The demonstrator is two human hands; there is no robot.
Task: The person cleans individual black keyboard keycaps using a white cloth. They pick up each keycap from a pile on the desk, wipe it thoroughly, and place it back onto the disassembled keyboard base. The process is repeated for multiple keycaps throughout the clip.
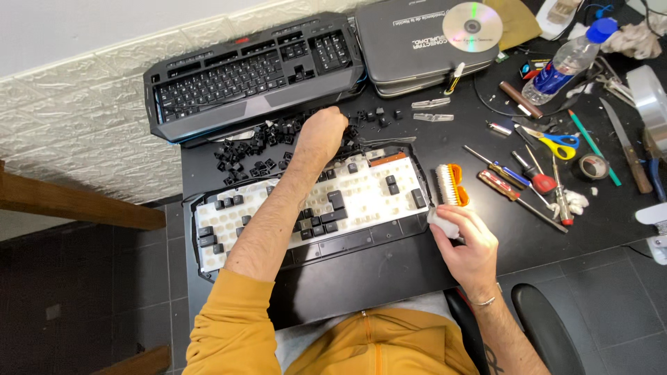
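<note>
Dozens of loose keycaps (257, 149) behind the stripped keyboard (361, 191): light, hard, slippery, so pinch sides; your left hand (323, 132) bunches over them, right hand (469, 246) pinches a white cloth (442, 223).

Two keyboards: one intact (253, 73), one mostly stripped of keycaps (313, 205). One brush (451, 184), one disc (472, 26), one plastic bottle (566, 62), one pair of scissors (552, 142), about four screwdrivers (531, 173). Loose keycaps (253, 149): too many to count.
</note>
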